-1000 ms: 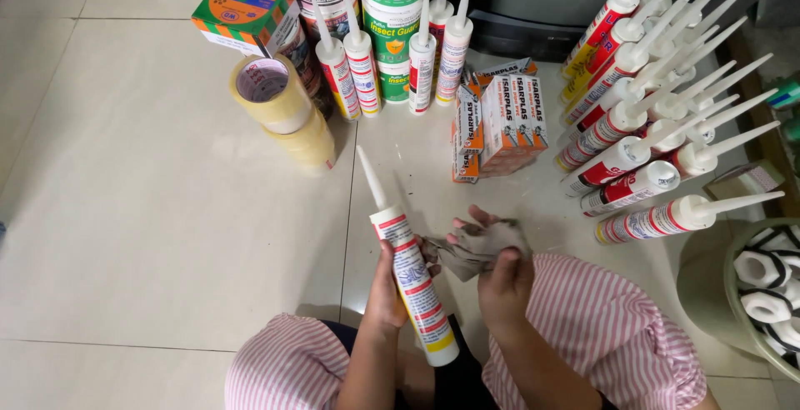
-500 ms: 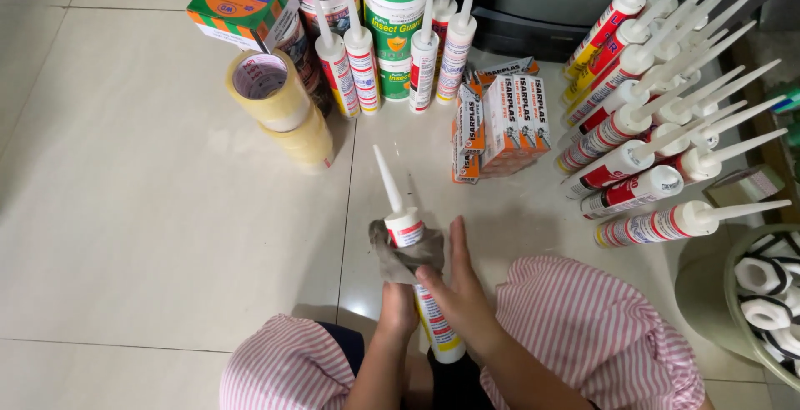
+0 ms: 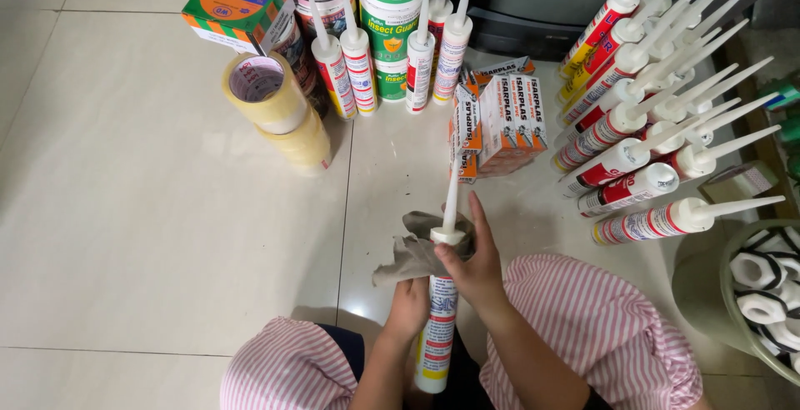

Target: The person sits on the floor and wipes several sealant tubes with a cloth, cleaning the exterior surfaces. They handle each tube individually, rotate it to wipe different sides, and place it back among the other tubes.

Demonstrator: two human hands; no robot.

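Where half a second ago the white sealant cartridge with a red and yellow label (image 3: 439, 314) leaned left, it now stands nearly upright between the knees, its long white nozzle (image 3: 451, 202) pointing at the small white and orange cartons (image 3: 498, 122). The left hand (image 3: 408, 306) is closed round the tube's middle. The right hand (image 3: 475, 264) has moved up and presses a crumpled grey rag (image 3: 412, 253) against the tube's shoulder. The rag hides part of the cap, and the tube's lower end is cut off behind the striped pink trousers (image 3: 600, 327).
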